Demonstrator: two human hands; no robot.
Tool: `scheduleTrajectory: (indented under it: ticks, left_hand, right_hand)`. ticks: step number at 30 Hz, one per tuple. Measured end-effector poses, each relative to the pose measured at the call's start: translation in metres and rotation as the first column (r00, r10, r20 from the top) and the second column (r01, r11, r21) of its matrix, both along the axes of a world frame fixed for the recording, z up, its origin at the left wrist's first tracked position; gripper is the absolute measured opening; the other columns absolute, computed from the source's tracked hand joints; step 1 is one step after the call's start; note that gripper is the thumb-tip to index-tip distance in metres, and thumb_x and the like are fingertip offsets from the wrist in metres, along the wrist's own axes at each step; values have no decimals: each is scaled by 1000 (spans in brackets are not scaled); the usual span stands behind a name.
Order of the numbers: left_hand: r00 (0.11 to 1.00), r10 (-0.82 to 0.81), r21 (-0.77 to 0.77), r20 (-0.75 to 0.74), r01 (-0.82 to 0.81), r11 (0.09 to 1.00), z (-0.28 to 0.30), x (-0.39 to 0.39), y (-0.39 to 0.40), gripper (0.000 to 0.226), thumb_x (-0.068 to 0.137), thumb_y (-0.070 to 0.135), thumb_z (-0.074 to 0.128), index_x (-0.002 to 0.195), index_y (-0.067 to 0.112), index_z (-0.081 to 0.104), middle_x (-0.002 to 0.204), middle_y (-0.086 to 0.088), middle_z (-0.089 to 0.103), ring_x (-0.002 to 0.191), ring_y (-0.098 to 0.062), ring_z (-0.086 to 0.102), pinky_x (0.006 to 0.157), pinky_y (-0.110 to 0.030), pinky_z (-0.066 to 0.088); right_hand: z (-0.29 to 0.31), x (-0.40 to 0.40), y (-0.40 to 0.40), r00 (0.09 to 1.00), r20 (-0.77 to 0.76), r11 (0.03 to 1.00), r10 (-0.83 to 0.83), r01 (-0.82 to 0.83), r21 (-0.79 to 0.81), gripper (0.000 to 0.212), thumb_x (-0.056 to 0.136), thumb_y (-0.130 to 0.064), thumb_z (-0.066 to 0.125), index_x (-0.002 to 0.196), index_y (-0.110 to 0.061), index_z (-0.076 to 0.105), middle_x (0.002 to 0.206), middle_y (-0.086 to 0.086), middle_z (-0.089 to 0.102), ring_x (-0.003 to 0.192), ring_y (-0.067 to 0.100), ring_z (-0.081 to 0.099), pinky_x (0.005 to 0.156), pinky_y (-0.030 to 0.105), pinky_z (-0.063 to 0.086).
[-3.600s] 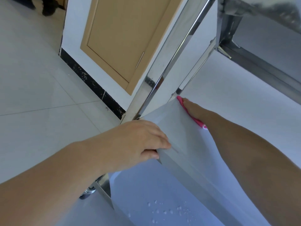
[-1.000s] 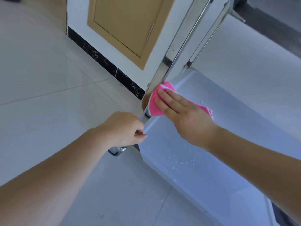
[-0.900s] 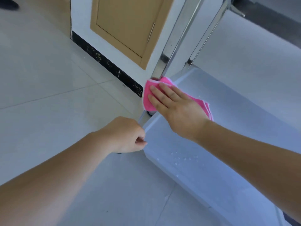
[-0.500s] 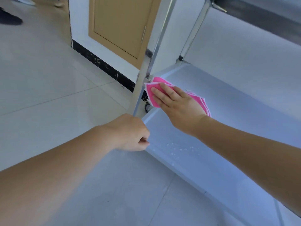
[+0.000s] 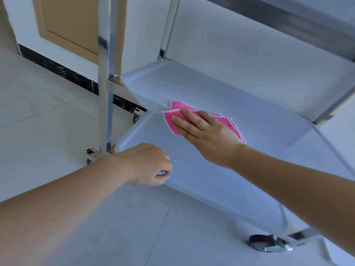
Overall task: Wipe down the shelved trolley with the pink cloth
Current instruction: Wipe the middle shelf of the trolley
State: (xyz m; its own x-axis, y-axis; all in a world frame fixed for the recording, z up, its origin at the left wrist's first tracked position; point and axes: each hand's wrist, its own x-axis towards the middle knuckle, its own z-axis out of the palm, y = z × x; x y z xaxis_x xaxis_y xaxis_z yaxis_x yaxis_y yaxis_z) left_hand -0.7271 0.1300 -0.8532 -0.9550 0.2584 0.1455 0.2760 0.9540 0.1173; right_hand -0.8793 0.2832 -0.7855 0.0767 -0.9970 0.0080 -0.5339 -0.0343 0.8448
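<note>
Underfoot, the pale tiled floor [image 5: 48,116] takes up the left of the view, bounded by a white wall with a dark speckled skirting strip [image 5: 63,72] and a tan wooden door panel [image 5: 73,24]. Against it stands the shelved trolley [image 5: 104,77], a shiny metal frame with square uprights, a middle shelf [image 5: 172,81] and a bottom shelf [image 5: 221,181], each a shallow tray with a raised lip; a caster wheel [image 5: 269,244] shows at its near right corner. Reaching in from the right, the right hand [image 5: 209,135] lies flat, palm down and fingers spread forward, pressing the pink cloth [image 5: 170,118] onto the tray surface; the folded cloth pokes out ahead of the fingertips and along the far side of the hand, close to the front lip of the middle shelf. It is pinned under the palm rather than pinched. Nearer the camera, the left hand [image 5: 148,164] is curled into a loose fist at the near left edge of the bottom shelf, holding nothing that can be seen. Just beside it, a scatter of small white water droplets [image 5: 186,159] sits on the bottom shelf.
</note>
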Motion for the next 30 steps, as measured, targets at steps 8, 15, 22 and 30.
scheduleTrajectory:
  ticks: [8, 15, 22, 30]
  left_hand:
    - [991, -124, -18, -58, 124, 992, 4, -31, 43, 24, 91, 36, 42, 87, 23, 62, 88, 7, 65, 85, -15, 55, 79, -33, 44]
    - [975, -214, -51, -58, 211, 976, 0, -51, 74, 24, 91, 35, 41, 84, 22, 61, 86, 6, 63, 83, -15, 53, 75, -26, 37]
    - [954, -293, -66, -61, 289, 955, 1, -74, 110, 24, 90, 35, 41, 86, 22, 61, 88, 6, 64, 85, -15, 55, 79, -32, 44]
    - [912, -402, -69, -79, 397, 915, 1, -99, 153, 23, 90, 34, 41, 83, 22, 60, 86, 5, 64, 83, -16, 54, 75, -29, 41]
  right_hand:
    - [-5, -23, 63, 1000, 11, 1000, 1, -1, -31, 62, 90, -21, 29, 149, -12, 13, 157, 2, 18, 141, 28, 23, 111, 45, 30]
    - [-9, -41, 118, 1000, -3, 999, -2, 2, -52, 57, 93, -17, 25, 148, -13, 16, 155, 0, 23, 141, 29, 26, 112, 47, 28]
    - [-12, -61, 189, 998, -17, 996, -57, 56, -65, 60, 93, -15, 26, 150, -15, 10, 157, -3, 8, 143, 27, 14, 115, 47, 17]
    - [-15, -87, 268, 992, -61, 991, -113, 109, -72, 60, 93, -10, 30, 150, -16, 13, 158, -2, 3, 145, 27, 4, 117, 48, 11]
